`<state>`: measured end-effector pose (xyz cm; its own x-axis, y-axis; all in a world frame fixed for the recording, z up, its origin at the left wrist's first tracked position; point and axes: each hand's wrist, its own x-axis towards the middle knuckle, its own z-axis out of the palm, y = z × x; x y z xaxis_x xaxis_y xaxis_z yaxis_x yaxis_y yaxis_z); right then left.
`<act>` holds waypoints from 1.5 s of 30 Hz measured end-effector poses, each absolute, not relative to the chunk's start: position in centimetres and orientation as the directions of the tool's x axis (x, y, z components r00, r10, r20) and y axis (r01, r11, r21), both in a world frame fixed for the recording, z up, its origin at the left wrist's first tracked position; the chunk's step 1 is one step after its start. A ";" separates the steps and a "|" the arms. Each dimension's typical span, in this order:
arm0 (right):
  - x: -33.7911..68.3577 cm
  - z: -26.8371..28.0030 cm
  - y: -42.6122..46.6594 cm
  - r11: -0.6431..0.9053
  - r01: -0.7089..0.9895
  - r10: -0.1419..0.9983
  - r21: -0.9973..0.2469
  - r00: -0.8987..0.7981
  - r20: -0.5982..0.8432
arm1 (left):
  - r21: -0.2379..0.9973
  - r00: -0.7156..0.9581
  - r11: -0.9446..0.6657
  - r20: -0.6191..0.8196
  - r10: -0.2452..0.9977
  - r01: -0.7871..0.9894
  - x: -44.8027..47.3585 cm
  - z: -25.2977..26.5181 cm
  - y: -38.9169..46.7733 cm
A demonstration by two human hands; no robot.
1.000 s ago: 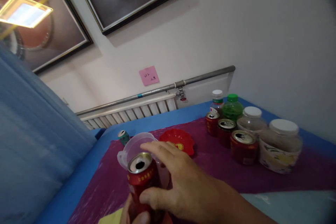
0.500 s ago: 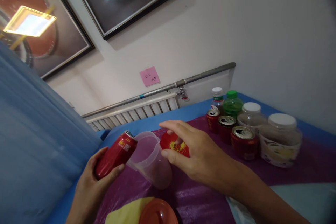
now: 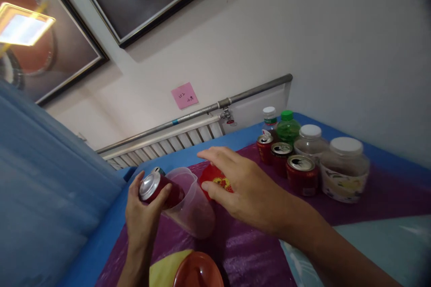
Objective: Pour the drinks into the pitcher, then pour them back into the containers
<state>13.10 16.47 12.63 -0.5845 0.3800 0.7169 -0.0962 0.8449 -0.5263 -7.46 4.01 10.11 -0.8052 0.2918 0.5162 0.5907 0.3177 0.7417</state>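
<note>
My left hand (image 3: 146,210) is wrapped round a red drink can (image 3: 170,193). The can is tipped, its silver base up towards me and its other end down at the mouth of a clear plastic jug (image 3: 197,215). My right hand (image 3: 240,184) stays open at the jug's right, thumb and fingers apart. Behind those fingers shows a red thing with yellow print (image 3: 215,176), partly hidden; whether I touch it I cannot tell. A can top (image 3: 159,170) peeks out behind the held can.
On the right stand red cans (image 3: 302,177), a green bottle (image 3: 288,129), a small white-capped bottle (image 3: 269,119) and white-lidded jars (image 3: 345,170). In front lie an orange-brown dish (image 3: 198,271) and a yellow cloth (image 3: 163,269) on purple sheeting (image 3: 249,251). A blue curtain (image 3: 50,179) hangs left.
My left hand has turned the can over and brought it right, to the jug's mouth. The right hand keeps its open pose beside the jug. The whole view has shifted slightly.
</note>
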 end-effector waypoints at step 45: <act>13.8 13.0 17.1 0.874 -0.052 0.354 -0.482 -0.612 0.708 | 0.589 -0.743 0.456 0.563 0.361 0.667 -7.2 8.7 5.1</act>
<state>13.77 17.08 13.00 -0.6116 0.3537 0.7077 -0.0522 0.8745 -0.4823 -7.23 5.15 8.71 -0.7435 0.3610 0.5629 0.6673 0.4557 0.5891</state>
